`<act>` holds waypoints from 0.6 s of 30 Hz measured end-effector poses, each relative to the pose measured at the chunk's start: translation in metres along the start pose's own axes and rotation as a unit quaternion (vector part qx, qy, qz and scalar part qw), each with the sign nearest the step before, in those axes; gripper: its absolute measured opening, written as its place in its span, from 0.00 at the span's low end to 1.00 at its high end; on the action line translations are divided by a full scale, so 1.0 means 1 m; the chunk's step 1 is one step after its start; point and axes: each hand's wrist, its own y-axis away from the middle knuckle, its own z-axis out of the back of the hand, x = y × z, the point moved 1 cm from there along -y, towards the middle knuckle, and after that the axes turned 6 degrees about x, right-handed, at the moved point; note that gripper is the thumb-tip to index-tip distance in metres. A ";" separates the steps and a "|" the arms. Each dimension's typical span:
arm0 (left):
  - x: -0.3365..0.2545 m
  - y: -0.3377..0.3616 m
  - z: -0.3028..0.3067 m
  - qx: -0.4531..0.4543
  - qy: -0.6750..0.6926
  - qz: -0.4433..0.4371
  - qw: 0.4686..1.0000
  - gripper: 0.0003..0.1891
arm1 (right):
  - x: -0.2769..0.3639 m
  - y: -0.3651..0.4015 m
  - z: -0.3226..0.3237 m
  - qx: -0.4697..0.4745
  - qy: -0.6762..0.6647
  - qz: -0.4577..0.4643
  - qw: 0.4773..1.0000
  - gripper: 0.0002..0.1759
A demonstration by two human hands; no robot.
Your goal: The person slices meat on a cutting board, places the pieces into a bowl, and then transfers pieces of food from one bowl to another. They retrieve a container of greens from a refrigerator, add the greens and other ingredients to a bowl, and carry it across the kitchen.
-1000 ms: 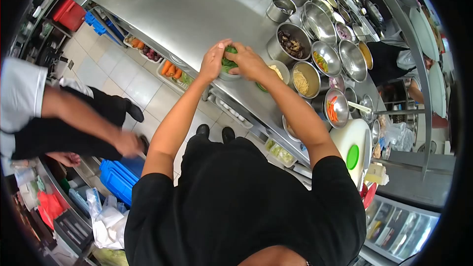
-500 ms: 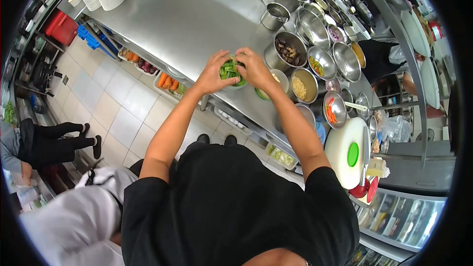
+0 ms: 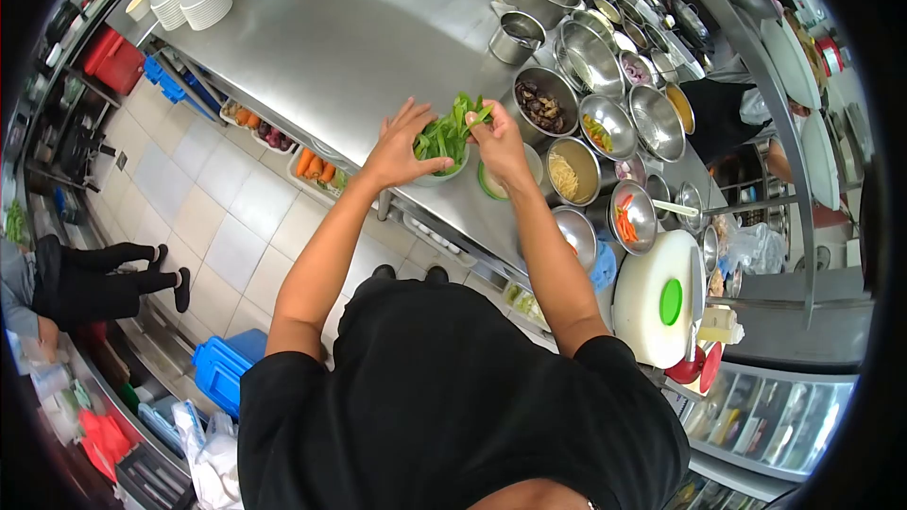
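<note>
Leafy greens [image 3: 442,139] are heaped in a small pale bowl [image 3: 452,173] near the front edge of the steel counter. At the bowl's left side, my left hand [image 3: 399,149] is open, its fingers spread and its thumb reaching across the front of the leaves. My right hand [image 3: 501,144] pinches some of the greens at the right side of the heap. Just under my right wrist stands a round container with a green rim [image 3: 489,181], partly hidden by that arm.
To the right are a pot of dark pieces [image 3: 537,111], a pot of pale strips [image 3: 565,173], a bowl of orange strips [image 3: 624,223] and a white cutting board [image 3: 652,321] with a knife. Stacked bowls [image 3: 203,0] stand far left. Another person [image 3: 90,279] is at left.
My right hand has shifted right and drawn some greens up and outward. My left fingers have spread wider. The person in white at lower left has left view, exposing a blue bin.
</note>
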 end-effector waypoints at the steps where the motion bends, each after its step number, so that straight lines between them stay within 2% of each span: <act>1: -0.003 -0.001 0.002 0.018 -0.005 0.020 1.000 0.44 | 0.001 0.000 0.001 -0.010 -0.053 0.004 0.999 0.10; 5: -0.001 0.002 -0.002 0.045 -0.009 0.023 0.999 0.41 | -0.012 -0.003 0.005 -0.061 -0.123 -0.008 0.990 0.10; 7: 0.001 -0.001 -0.002 0.013 0.012 0.005 1.000 0.42 | -0.010 -0.002 0.003 -0.057 -0.211 0.004 0.976 0.09; 8: -0.006 -0.003 0.006 0.036 0.092 -0.007 0.995 0.44 | -0.011 0.000 0.006 -0.051 -0.251 0.005 0.967 0.09; 9: 0.002 -0.003 0.002 0.027 0.022 0.005 0.999 0.46 | -0.010 0.006 0.012 -0.049 -0.289 0.009 0.956 0.08; 10: 0.002 -0.002 0.002 -0.001 0.021 -0.011 1.000 0.48 | -0.004 0.017 0.021 -0.084 -0.287 0.014 0.954 0.08; 12: -0.006 -0.001 0.009 -0.060 0.023 -0.071 0.995 0.48 | 0.016 0.037 0.033 -0.040 -0.355 0.025 0.934 0.08; 13: -0.015 -0.002 0.007 -0.047 0.031 -0.079 0.995 0.48 | 0.022 0.050 0.043 -0.058 -0.354 0.027 0.933 0.08; 15: -0.031 0.000 0.014 -0.149 0.161 -0.075 0.973 0.43 | 0.038 0.084 0.069 -0.067 -0.350 0.061 0.932 0.08; 16: -0.042 0.004 0.016 -0.141 0.166 -0.076 0.973 0.43 | 0.052 0.105 0.080 -0.112 -0.327 0.045 0.937 0.08; 18: -0.066 0.013 0.013 -0.219 0.260 -0.032 0.940 0.37 | 0.067 0.149 0.105 -0.189 -0.260 0.017 0.947 0.08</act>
